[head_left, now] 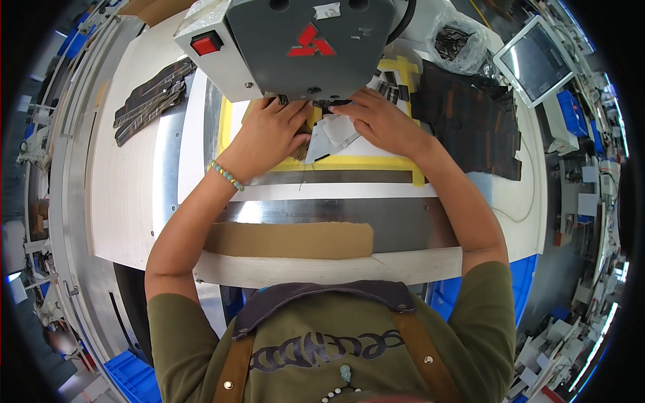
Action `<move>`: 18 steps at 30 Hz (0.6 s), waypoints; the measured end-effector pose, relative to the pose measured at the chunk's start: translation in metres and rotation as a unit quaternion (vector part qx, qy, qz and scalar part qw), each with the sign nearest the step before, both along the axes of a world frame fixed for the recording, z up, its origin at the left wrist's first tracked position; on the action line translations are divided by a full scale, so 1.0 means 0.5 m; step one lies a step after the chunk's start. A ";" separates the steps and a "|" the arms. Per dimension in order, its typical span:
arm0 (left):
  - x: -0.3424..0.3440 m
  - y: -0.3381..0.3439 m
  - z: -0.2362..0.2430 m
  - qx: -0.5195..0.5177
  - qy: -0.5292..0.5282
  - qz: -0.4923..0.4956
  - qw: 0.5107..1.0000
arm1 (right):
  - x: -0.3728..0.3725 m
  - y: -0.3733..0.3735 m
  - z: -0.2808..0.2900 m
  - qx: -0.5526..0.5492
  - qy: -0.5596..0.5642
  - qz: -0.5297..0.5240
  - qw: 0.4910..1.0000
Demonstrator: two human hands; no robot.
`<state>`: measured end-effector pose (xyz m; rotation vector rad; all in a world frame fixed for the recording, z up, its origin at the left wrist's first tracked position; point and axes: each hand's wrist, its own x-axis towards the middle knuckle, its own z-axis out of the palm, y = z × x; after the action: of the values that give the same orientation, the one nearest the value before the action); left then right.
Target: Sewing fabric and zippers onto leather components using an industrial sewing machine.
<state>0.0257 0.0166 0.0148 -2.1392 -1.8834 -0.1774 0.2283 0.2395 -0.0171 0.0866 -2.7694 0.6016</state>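
Observation:
My left hand [265, 138] lies under the front of a sewing-machine-like head [312, 50], fingers bent over a small brownish fabric piece [294, 163] that shows beneath its thumb side. Loose threads hang from that piece. My right hand [384, 124] reaches in from the other side, its fingertips pinched at a small dark strip [340, 103] just below the head. Between the hands sits a pale metal plate [321, 146] with a translucent white piece [340, 129] on it. The fingertips of my left hand are partly hidden by the head.
Dark striped fabric pieces lie stacked at the left [151, 101], with a larger dark checked fabric pile [467, 124] at the right. Behind it stand a clear bag of small dark parts [457, 41] and a tilted screen [535, 60]. A cardboard strip [289, 240] lies along the front edge.

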 end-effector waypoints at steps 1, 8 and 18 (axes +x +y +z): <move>-0.001 0.001 0.002 -0.010 -0.006 0.010 1.000 | -0.004 0.002 0.003 0.000 0.001 0.001 1.000; 0.005 0.000 0.001 -0.030 -0.043 0.030 0.998 | 0.001 0.008 -0.006 0.038 0.058 0.001 0.998; 0.019 -0.036 0.011 -0.023 0.026 0.011 0.999 | 0.009 -0.013 0.013 0.212 0.113 -0.005 0.971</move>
<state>0.0350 -0.0011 0.0202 -2.1304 -1.8977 -0.0730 0.2330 0.2328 -0.0103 0.2200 -2.6228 -0.0137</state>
